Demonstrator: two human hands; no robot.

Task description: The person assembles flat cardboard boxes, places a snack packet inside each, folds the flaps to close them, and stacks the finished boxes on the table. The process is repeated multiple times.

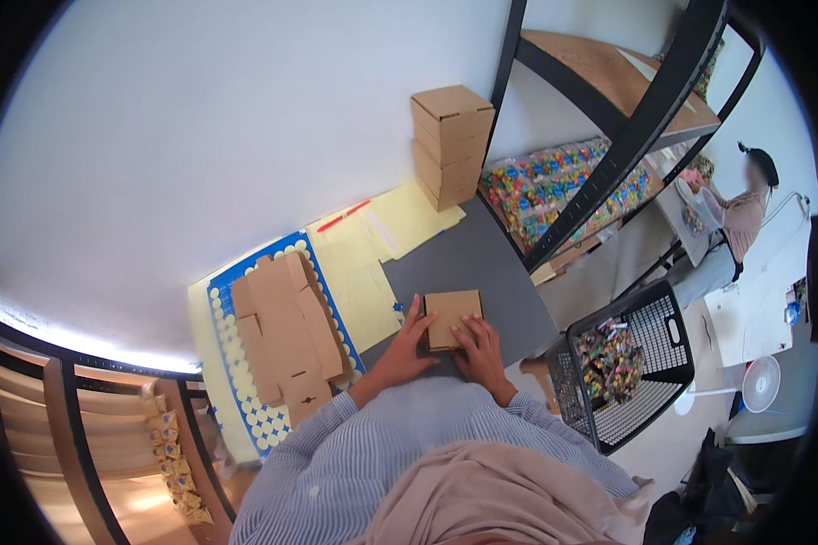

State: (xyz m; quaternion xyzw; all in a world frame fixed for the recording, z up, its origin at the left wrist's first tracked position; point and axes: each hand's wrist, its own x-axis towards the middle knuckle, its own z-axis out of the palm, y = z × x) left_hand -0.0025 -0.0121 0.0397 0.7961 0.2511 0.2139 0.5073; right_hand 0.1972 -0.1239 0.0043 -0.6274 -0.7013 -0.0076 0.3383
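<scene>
A small closed cardboard box (452,319) lies on the dark grey tabletop (474,253) in front of me. My left hand (403,346) is at its left side, with fingertips at the box's left edge. My right hand (480,346) rests on the lower right part of its lid, fingers spread. To the left, flat unfolded cardboard box blanks (283,327) lie on a blue sheet with round pale stickers (266,430). At the back of the table stands a stack of closed cardboard boxes (453,146).
Yellow paper sheets (358,289) and a red pen (343,216) lie along the wall. A black plastic basket (668,368) with small wrapped packets stands at the right. Beyond the black shelf frame (603,170), with colourful packets (545,184), a person (743,218) stands at another table.
</scene>
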